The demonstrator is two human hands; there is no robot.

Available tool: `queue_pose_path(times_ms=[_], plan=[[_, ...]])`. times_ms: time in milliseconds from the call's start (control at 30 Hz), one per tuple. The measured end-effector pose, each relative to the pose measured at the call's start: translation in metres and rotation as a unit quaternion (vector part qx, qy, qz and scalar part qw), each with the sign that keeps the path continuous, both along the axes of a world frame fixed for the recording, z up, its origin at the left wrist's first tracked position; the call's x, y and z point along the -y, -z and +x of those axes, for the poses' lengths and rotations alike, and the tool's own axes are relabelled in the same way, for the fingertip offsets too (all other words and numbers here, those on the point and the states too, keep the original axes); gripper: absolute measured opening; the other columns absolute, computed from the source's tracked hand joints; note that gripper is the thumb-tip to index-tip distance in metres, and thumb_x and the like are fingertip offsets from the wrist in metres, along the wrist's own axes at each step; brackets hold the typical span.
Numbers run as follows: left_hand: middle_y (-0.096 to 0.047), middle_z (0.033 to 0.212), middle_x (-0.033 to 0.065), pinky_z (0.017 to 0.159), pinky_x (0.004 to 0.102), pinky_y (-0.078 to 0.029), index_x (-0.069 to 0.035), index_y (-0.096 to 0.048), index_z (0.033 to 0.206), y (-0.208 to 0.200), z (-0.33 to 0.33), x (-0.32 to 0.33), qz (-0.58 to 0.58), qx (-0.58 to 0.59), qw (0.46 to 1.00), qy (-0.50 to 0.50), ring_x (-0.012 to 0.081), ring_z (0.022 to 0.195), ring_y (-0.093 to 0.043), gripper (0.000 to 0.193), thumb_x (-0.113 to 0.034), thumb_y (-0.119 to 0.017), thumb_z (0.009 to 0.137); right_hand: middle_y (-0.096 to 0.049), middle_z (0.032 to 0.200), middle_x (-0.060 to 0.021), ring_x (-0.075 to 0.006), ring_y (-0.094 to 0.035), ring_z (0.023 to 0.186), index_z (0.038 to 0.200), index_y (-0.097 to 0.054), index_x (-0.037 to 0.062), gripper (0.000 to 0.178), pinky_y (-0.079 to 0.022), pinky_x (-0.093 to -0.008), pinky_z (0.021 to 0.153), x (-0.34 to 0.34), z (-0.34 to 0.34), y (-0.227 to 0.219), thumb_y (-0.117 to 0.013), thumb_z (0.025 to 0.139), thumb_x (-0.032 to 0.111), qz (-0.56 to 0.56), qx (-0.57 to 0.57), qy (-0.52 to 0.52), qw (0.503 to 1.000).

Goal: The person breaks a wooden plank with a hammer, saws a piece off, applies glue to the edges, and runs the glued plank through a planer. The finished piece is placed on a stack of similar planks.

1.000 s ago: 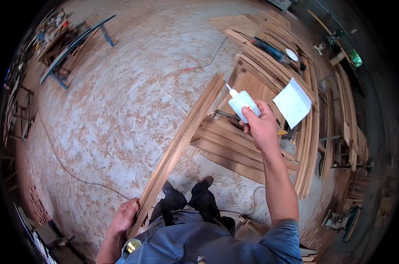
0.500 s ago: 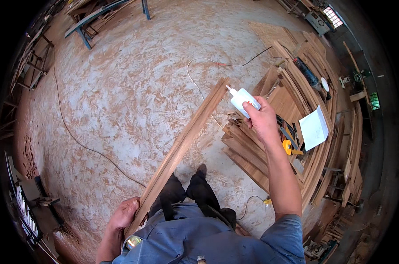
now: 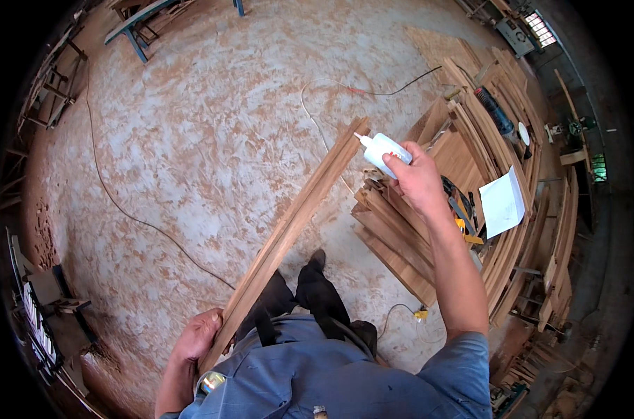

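My left hand grips the near end of a long brown wooden board, which has a groove running along its length. The board slants away from my body, up and to the right. In my right hand is a white squeeze bottle of glue, tipped on its side with my thumb on it. Its thin nozzle points left and meets the board's far end in the view; whether it touches the wood I cannot tell. My left fingertips are hidden behind the board.
Right of me, stacked wooden boards carry a white paper sheet, a yellow tape measure and a dark power tool. A cable crosses the dusty floor on the left. A blue bench stands far off.
The glue bottle and my right hand have shifted slightly, bringing the nozzle to the board's far end. The view has turned a little. Both hands keep their holds.
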State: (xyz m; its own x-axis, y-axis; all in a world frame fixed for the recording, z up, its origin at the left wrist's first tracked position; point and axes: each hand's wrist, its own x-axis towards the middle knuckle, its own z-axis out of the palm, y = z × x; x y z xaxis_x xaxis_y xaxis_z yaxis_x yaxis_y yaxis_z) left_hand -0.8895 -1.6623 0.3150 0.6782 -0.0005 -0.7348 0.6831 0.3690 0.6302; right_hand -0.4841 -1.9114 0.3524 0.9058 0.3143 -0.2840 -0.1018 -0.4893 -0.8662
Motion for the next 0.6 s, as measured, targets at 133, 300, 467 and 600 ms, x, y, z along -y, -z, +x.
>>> queue_pose_path(times_ms=[133,300,467,600], plan=[[-0.061,0.068,0.0076,0.051,0.0289,-0.048,-0.003,-0.055,0.085,-0.001,0.002,0.002,-0.003,-0.011,1.000,0.000,0.0144,0.055,-0.058,0.053,-0.055,-0.050,0.090,-0.065,0.082,-0.0138,-0.0180,-0.061,0.068,0.104,-0.059,-0.0045,0.038,-0.048,-0.0319,0.062,0.004,0.005,-0.001,-0.067,0.081,0.025,-0.077,0.051,-0.018,0.996],[-0.061,0.069,0.0076,0.050,0.0283,-0.048,-0.002,-0.056,0.090,0.005,-0.001,0.002,-0.029,-0.004,1.000,0.002,0.0144,0.054,-0.058,0.054,-0.056,-0.051,0.090,-0.065,0.095,-0.0239,-0.0310,-0.064,0.090,0.108,-0.058,-0.0053,0.045,-0.048,-0.0375,0.079,0.008,0.012,0.001,-0.065,0.081,0.029,-0.136,0.111,-0.048,0.983],[-0.059,0.065,0.0097,0.048,0.0298,-0.045,-0.001,-0.054,0.092,0.003,-0.001,0.004,-0.035,-0.019,0.999,-0.010,0.0179,0.051,-0.056,0.057,-0.058,-0.054,0.086,-0.065,0.096,-0.0254,-0.0354,-0.063,0.093,0.110,-0.058,-0.0035,0.043,-0.048,-0.0397,0.081,0.006,0.013,-0.002,-0.065,0.082,0.029,-0.172,0.150,-0.063,0.972],[-0.061,0.069,0.0086,0.049,0.0284,-0.047,-0.002,-0.056,0.092,0.006,-0.005,0.002,-0.058,-0.017,0.998,-0.019,0.0162,0.054,-0.058,0.055,-0.056,-0.051,0.089,-0.064,0.095,-0.0258,-0.0373,-0.063,0.092,0.109,-0.058,-0.0035,0.042,-0.048,-0.0403,0.080,-0.002,0.011,-0.012,-0.064,0.082,0.028,-0.189,0.179,-0.086,0.962]])
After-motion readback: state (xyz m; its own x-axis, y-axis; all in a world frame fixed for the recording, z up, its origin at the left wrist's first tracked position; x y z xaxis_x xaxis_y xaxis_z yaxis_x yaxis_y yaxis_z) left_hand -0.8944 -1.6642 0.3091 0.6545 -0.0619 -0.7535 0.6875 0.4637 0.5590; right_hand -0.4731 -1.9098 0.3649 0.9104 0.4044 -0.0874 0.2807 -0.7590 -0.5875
